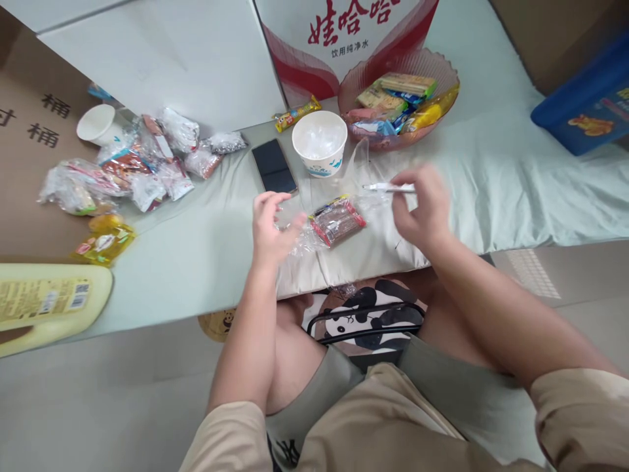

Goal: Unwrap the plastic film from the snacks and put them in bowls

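Observation:
My right hand (423, 202) is closed around a slim white pen-like tool (390, 188), which points left above the cloth. Motion blurs this hand a little, and the tool's exact kind is unclear. My left hand (273, 226) hovers with thumb and fingers apart, holding nothing I can see. Between the hands lies a packaged snack (337, 221) in a clear wrapper with red ends and a brown middle. Crinkled clear plastic (305, 240) lies beside it, close to my left thumb. A white paper cup (320, 145) with clear plastic inside stands just behind the snack.
A dark phone (275, 167) lies left of the cup. Behind are a yellow snack stick (297, 114) and a pink glass bowl (447, 121) of packaged snacks. Wrapped packets (128, 164) pile up at left near another paper cup (97, 126). A blue container (587, 98) stands right.

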Motion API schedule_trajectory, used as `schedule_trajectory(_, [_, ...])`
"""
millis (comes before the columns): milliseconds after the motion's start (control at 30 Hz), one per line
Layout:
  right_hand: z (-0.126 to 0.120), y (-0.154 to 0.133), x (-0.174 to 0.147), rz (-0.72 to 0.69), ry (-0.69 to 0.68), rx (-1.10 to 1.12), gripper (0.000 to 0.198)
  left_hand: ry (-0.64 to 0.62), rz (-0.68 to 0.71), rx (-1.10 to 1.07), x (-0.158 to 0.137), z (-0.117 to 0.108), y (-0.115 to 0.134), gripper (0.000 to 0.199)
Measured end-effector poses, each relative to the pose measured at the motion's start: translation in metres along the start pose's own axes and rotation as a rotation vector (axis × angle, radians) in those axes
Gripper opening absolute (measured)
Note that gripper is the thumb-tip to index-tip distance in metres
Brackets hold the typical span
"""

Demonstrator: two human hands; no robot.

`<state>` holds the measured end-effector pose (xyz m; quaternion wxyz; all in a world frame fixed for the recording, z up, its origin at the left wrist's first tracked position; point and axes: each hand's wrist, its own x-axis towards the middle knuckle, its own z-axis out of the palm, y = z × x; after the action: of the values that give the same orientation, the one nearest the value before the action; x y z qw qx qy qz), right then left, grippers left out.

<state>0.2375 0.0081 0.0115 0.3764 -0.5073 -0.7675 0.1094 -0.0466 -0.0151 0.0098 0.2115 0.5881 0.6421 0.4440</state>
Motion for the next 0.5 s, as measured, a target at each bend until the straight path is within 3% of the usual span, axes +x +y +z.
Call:
schedule_trajectory(67, [0.007, -0.009, -0.003, -0.162, -0.216, 0.011, 0.043, -0.139, -0.069, 0.004, -0.002, 0.003, 0.001, 0.032])
schedule_trajectory(133, [0.016, -0.015, -0.004, -0.209, -0.34, -0.043, 0.052, -0.198, -0.215, -0.024, -0.003, 0.008, 0.002, 0.018])
schedule_trajectory(200, [0.021, -0.016, -0.003, -0.191, -0.379, -0.12, 0.048, -0.156, -0.295, -0.071, -0.002, 0.01, 0.003, 0.013])
schedule_trajectory(300, [0.016, -0.014, -0.003, -0.247, -0.369, -0.152, 0.024, -0.017, -0.318, -0.2, 0.001, 0.008, 0.007, 0.016])
schedule_trajectory(433, [0.002, -0.019, -0.015, -0.494, -0.448, -0.042, 0.029, 0.024, -0.498, -0.468, 0.004, 0.005, 0.017, 0.014])
schedule_trajectory(500, [0.003, -0.026, -0.021, -0.465, -0.554, -0.067, 0.039, -0.014, -0.596, -0.609, 0.006, 0.005, 0.022, 0.015])
